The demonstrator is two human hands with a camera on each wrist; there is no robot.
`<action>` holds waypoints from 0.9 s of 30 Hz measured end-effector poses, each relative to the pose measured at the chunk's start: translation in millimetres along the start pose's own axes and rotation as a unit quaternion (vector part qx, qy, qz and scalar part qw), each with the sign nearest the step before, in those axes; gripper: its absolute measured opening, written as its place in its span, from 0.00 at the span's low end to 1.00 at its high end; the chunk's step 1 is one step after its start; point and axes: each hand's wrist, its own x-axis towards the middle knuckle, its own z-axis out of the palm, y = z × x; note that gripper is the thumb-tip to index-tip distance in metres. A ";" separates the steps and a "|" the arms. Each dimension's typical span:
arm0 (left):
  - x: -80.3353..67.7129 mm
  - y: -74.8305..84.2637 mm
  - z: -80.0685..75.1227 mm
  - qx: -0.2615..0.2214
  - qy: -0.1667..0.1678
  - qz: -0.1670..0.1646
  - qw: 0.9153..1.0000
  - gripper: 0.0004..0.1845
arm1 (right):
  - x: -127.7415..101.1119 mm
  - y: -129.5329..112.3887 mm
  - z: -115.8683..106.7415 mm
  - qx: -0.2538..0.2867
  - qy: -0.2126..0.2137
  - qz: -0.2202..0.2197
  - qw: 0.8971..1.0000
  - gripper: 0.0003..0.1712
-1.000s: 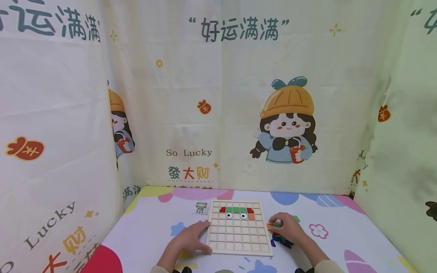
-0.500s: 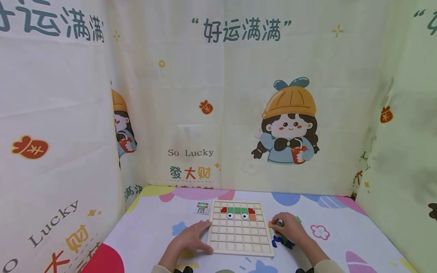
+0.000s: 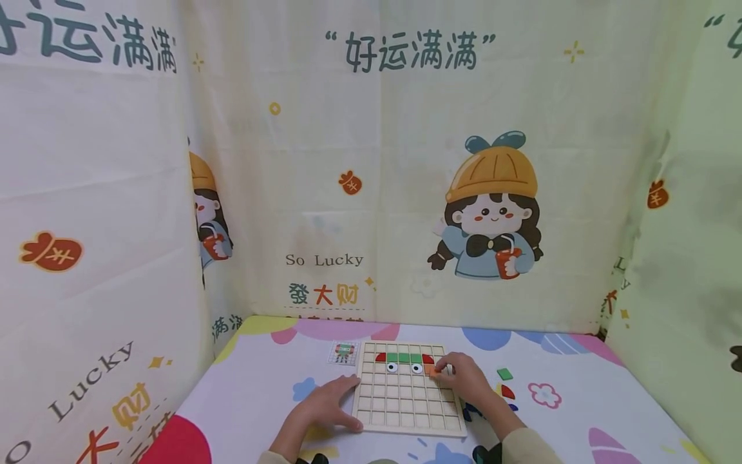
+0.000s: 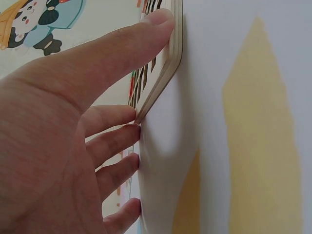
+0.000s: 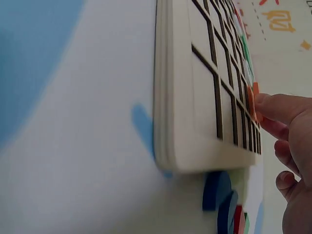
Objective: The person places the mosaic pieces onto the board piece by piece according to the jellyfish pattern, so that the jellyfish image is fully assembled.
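A pale wooden grid board [image 3: 400, 406] lies on the table. Near its far edge it carries a row of green square tiles [image 3: 404, 357] ending in red rounded pieces [image 3: 380, 357], with two eye discs [image 3: 392, 367] below. At the board's left side my left hand [image 3: 327, 403] rests with fingers extended; its thumb [image 4: 158, 19] presses on the near corner in the left wrist view. My right hand [image 3: 466, 378] reaches over the right side of the board, pinching an orange tile [image 5: 256, 89] beside another orange tile in the grid.
Right of the board lie loose pieces: a green square [image 3: 505, 374], a red rounded piece [image 3: 507, 391] and blue pieces [image 5: 217, 190], partly hidden by the right arm. A small pattern card [image 3: 344, 352] sits at the board's far left. Printed cloth walls [image 3: 400, 193] surround the table.
My right hand has moved left from the loose pieces onto the board, carrying the orange tile. The green square and red piece now show more plainly. My left hand has stayed in place.
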 end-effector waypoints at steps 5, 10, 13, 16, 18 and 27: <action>-0.9 2.5 0.4 0.002 -0.002 -0.001 1.000 0.48 | 4.3 -9.6 11.0 -0.004 0.007 -0.036 0.999 0.04; -1.1 4.1 -0.3 -0.003 -0.001 -0.010 1.000 0.48 | 8.4 -15.8 20.8 0.003 0.017 -0.081 0.997 0.04; -1.5 3.1 -0.4 0.000 0.000 -0.007 1.000 0.49 | 12.0 -22.9 27.9 0.005 0.010 -0.092 0.996 0.04; -2.4 2.6 -0.8 0.005 0.002 -0.003 1.000 0.48 | 16.7 -32.0 36.0 0.002 -0.001 -0.086 0.996 0.04; -2.4 2.4 -1.0 0.009 0.003 0.001 1.000 0.48 | 19.6 -38.0 40.9 -0.002 -0.003 -0.086 0.996 0.04; -1.1 3.1 -1.0 0.008 0.000 -0.003 1.000 0.48 | 25.6 -60.1 54.2 0.000 -0.016 -0.045 0.999 0.03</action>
